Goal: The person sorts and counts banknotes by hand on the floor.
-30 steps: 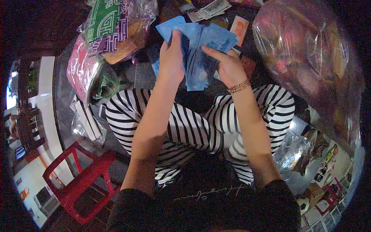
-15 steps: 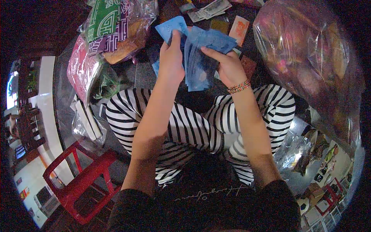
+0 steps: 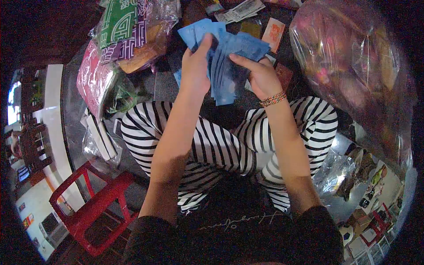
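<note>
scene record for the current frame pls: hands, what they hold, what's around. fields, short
left hand: grips blue paper sheets, thumb on top sheet
right hand: holds the same fanned stack from the other side
wrist: woven bracelet on right arm
posture: seated, striped trousers
left of hands: bagged patterned packets
right: large clear plastic bag
lower left: red stool

Both arms stretch forward over crossed legs. Left hand (image 3: 195, 66) pinches with thumb up; right hand (image 3: 261, 77) curls beside it, fingers extended.
</note>
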The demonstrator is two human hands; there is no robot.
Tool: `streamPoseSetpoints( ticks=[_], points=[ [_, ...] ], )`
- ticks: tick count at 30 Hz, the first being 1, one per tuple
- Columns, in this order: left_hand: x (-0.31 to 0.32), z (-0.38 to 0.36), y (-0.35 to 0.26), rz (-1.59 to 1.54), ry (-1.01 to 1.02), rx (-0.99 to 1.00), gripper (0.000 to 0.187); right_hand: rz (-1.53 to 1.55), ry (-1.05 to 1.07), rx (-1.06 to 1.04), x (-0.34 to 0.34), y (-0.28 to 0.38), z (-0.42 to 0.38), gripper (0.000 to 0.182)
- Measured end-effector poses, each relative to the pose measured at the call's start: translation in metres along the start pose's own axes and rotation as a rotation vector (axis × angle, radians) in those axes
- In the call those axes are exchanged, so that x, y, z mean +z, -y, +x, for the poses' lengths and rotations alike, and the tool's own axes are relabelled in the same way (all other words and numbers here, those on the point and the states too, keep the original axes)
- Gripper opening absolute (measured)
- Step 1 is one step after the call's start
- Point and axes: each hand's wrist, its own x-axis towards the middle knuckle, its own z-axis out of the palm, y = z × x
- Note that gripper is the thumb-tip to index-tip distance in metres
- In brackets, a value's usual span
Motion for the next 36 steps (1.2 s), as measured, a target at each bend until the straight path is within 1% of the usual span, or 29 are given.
streamPoseSetpoints(
  ticks=[1,2,4,9,11,14,16,17,19,20,24,25,26,29,31,32,34,36],
  points=[
    [0.001,-0.001,-0.001,-0.061,-0.025,-0.056,0.015,0.000,0.001,0.000,0.000,0.001,0.000,0.029],
    [0.000,0.000,0.000,-0.061,-0.026,-0.056,0.015,0.003,0.031,0.003,0.001,0.003,-0.001,0.029],
    [-0.002,0.002,0.004,0.004,-0.037,0.004,0.015,0.005,0.062,0.006,0.002,0.004,-0.001,0.029],
    [-0.004,0.001,0.005,0.098,0.007,0.034,0.014,-0.068,0.077,0.008,-0.002,-0.002,0.002,0.029],
    [-0.004,0.001,0.005,0.125,0.030,0.054,0.014,-0.051,0.067,0.003,-0.002,-0.004,0.003,0.030],
    [-0.003,0.002,0.006,0.168,0.045,0.090,0.019,-0.037,0.064,-0.003,-0.003,-0.005,0.003,0.030],
    [0.000,0.000,0.002,0.088,-0.006,0.016,0.015,-0.042,0.070,-0.004,-0.002,-0.004,0.002,0.029],
    [0.000,0.000,0.002,0.088,-0.006,0.016,0.015,-0.047,0.046,-0.011,-0.001,-0.004,0.002,0.030],
    [-0.001,0.001,0.001,-0.060,-0.009,-0.055,0.016,-0.053,0.022,-0.018,-0.001,-0.004,0.002,0.031],
    [-0.002,0.001,0.001,-0.059,-0.009,-0.055,0.016,-0.062,0.022,-0.023,-0.001,-0.004,0.002,0.030],
    [-0.004,0.002,0.005,0.077,0.006,0.048,0.015,-0.078,0.011,-0.058,-0.002,-0.006,0.003,0.030],
    [-0.004,0.002,0.005,0.115,0.024,0.088,0.014,-0.078,0.011,-0.058,-0.002,-0.005,0.003,0.030],
    [-0.004,0.003,0.005,0.115,0.023,0.089,0.014,-0.078,0.025,-0.034,-0.002,-0.004,0.003,0.031],
    [-0.002,0.001,0.004,0.116,0.016,0.069,0.012,-0.076,0.044,-0.014,0.001,-0.002,0.001,0.031],
    [0.005,-0.002,-0.001,-0.032,-0.077,-0.063,0.012,-0.072,0.050,-0.018,0.001,-0.002,0.001,0.032],
    [0.003,-0.002,0.000,-0.031,-0.077,-0.062,0.012,-0.077,0.059,-0.022,-0.001,-0.003,0.003,0.032],
    [-0.001,-0.002,0.004,-0.008,0.055,0.039,0.014,-0.082,0.067,-0.026,-0.003,-0.005,0.004,0.033],
    [-0.001,-0.003,0.005,0.035,0.070,0.069,0.014,-0.045,0.049,-0.035,-0.003,-0.005,0.004,0.034]
  ],
)
